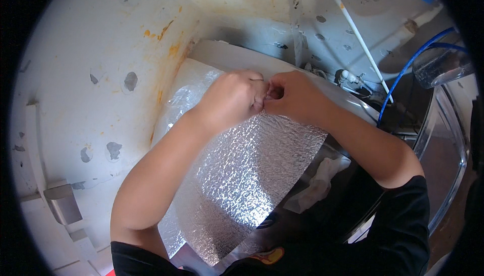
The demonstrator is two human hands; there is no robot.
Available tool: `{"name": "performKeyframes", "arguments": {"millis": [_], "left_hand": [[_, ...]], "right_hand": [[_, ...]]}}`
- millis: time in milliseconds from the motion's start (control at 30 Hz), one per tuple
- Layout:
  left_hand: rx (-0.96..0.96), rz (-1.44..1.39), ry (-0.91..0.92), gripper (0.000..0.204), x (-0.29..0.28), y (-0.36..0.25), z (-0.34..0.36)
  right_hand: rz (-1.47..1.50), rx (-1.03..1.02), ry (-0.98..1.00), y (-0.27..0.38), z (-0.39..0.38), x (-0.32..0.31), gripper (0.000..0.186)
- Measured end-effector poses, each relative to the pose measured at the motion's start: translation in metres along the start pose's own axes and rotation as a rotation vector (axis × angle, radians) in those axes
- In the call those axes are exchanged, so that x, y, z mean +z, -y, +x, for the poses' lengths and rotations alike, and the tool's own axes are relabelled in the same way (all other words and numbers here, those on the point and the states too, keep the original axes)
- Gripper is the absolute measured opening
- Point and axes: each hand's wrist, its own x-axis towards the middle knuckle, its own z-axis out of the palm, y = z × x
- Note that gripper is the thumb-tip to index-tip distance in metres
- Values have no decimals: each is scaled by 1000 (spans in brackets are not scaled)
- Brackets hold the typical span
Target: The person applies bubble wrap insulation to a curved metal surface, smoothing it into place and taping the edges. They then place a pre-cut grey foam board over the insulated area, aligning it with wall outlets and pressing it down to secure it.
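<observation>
A crinkled silver foil sheet, with a milky translucent layer at its upper left, lies over a white surface and a dark shiny top. My left hand is closed at the sheet's upper part, fingers curled against my right hand's fingers. My right hand pinches at the same spot, thumb and fingers on the sheet's upper edge; exactly what lies between the fingertips is mostly hidden. A crumpled pale plastic piece or cloth rests on the dark top to the sheet's right.
Stained, chipped white walls enclose the left and back. At right are a thin white rod, white fittings, blue tubing, a clear cylinder and a metal frame. A metal box is on the left wall.
</observation>
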Motion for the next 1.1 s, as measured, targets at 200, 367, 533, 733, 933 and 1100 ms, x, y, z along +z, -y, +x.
{"name": "performKeyframes", "arguments": {"millis": [200, 367, 533, 733, 933, 1100], "left_hand": [[52, -42, 6, 10, -6, 3, 6], [48, 59, 48, 17, -10, 2, 3], [74, 141, -5, 27, -7, -1, 0], [20, 43, -135, 25, 4, 0, -5], [-12, 22, -266, 17, 13, -2, -11], [-103, -25, -347, 10, 16, -7, -10]], "right_hand": [[35, -30, -18, 1, 0, -1, 28], [69, 12, -6, 6, 0, -5, 27], [119, 64, 43, 6, -2, -7, 21], [119, 88, 42, 3, -5, -5, 19], [124, 23, 2, -2, -6, -1, 21], [162, 21, 9, -1, -6, -3, 17]]}}
